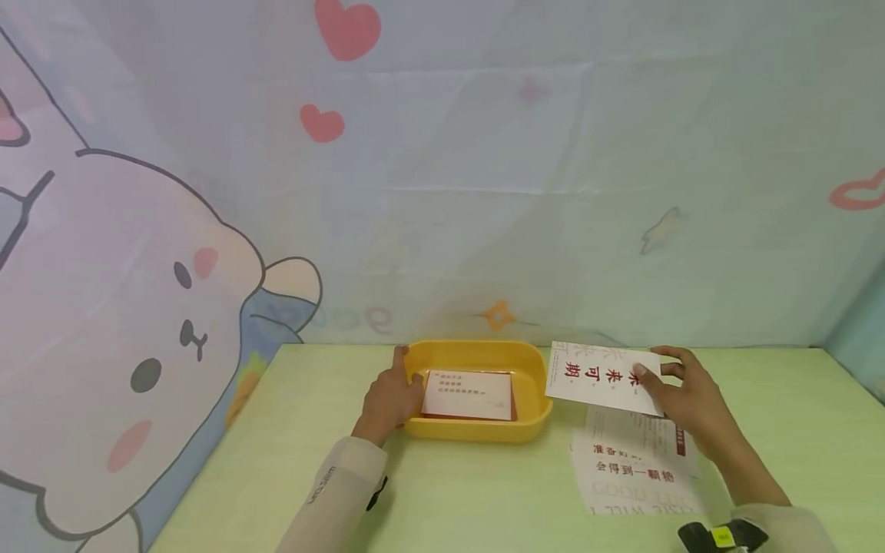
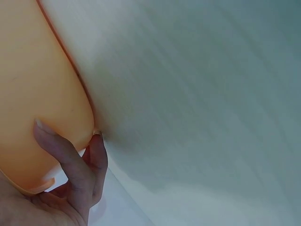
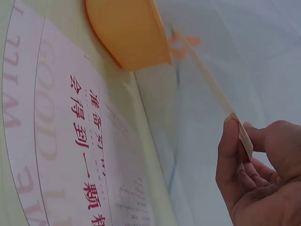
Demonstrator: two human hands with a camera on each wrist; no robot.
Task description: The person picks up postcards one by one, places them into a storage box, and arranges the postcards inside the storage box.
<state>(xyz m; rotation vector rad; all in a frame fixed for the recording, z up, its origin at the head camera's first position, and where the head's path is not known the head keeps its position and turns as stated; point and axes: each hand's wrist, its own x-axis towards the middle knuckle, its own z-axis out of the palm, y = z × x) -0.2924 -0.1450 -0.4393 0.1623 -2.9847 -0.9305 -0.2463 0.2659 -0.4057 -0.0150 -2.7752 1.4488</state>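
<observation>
My left hand (image 1: 390, 398) grips the left end of a shallow yellow plastic basin (image 1: 477, 432). In the left wrist view, fingers of that hand (image 2: 77, 174) lie along the basin's outer wall (image 2: 42, 80). Inside the basin lies a white card (image 1: 459, 395) with lines of small print, a red edge showing beneath it. My right hand (image 1: 694, 399) pinches the right end of a white card (image 1: 588, 376) with large red characters. This card is raised beside the basin's right rim; the right wrist view shows it nearly edge-on (image 3: 211, 84).
Several printed white cards (image 1: 636, 484) lie overlapping on the pale green table (image 1: 484, 499), below the right hand. A cloth backdrop (image 1: 470, 177) with cartoon figures and hearts hangs right behind the table's far edge.
</observation>
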